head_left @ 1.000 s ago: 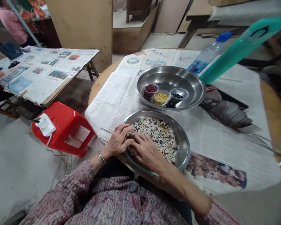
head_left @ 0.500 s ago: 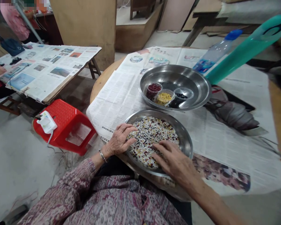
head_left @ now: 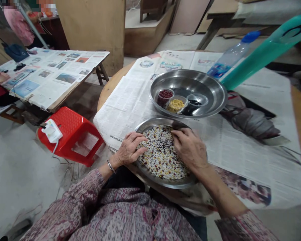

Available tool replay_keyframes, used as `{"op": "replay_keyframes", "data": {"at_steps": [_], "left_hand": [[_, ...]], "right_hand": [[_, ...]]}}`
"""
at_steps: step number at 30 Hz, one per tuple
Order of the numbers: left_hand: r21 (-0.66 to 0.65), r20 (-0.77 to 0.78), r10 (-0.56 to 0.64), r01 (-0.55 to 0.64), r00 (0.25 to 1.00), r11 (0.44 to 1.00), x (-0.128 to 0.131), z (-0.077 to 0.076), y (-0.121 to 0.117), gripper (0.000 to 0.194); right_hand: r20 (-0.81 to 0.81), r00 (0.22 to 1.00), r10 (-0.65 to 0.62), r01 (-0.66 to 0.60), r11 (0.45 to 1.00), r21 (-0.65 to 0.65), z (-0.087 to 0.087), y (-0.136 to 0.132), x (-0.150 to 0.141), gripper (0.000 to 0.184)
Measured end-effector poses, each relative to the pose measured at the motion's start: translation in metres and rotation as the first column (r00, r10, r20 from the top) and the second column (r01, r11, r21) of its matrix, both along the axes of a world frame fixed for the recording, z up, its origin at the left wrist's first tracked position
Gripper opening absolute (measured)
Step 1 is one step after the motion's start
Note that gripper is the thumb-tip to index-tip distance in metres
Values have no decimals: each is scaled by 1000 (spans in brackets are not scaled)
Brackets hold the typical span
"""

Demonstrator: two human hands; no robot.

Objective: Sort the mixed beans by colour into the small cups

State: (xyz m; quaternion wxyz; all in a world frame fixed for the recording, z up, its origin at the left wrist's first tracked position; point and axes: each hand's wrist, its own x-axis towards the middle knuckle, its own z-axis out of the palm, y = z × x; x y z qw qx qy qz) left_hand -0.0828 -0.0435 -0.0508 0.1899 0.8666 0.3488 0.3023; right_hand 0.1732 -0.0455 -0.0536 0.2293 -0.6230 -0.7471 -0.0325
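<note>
- While your left hand (head_left: 131,149) lies over the near-left side of the bowl (head_left: 157,121), palm down, its fingers are gently curved, with the thumb well apart from them and nothing clamped between.
- Your right hand (head_left: 192,149) reaches in over the right rim, back upward, fingers bent down to the grain mix (head_left: 163,159); you cannot tell from here whether the fingertips are pinched on any grains.
- Your left forearm slants in from the lower left, your right from the lower right; the knit sleeves (head_left: 81,190) are mottled purple and white.
- The grain mix sits loose in the bowl between your hands: small, mostly white grains speckled with dark, red and yellow bits, darker toward the far middle.
- Two round vessels of shiny metal stand before you: the bowl, and just beyond it a basin (head_left: 210,88).
- Three clear cups lie in the basin: a red-bean cup (head_left: 165,94), a yellow-grain cup (head_left: 177,104) and a dark-grain cup (head_left: 194,102).
- One clear plastic bottle (head_left: 222,63) with a blue cap stands behind the basin.
- Thin printed newspaper (head_left: 125,100) covers most of your round wooden table (head_left: 105,92).
- One red plastic stool (head_left: 71,125) stands to your left, its top textured.
- One smooth metal bracelet (head_left: 110,166) circles your left wrist.
</note>
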Motion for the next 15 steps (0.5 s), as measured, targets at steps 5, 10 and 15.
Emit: {"op": "replay_keyframes", "data": {"at_steps": [5, 10, 15], "left_hand": [[43, 33, -7, 6, 999, 999, 1, 1, 0, 34], [30, 16, -1, 1, 1000, 1000, 1, 0, -1, 34], [11, 10, 2, -2, 1000, 1000, 1, 1, -1, 34]], "right_hand": [[10, 993, 121, -120, 992, -34, 7, -9, -37, 32], [-116, 888, 444, -458, 874, -164, 17, -48, -62, 23], [-77, 831, 550, -552, 802, -227, 15, -61, -34, 20]]}}
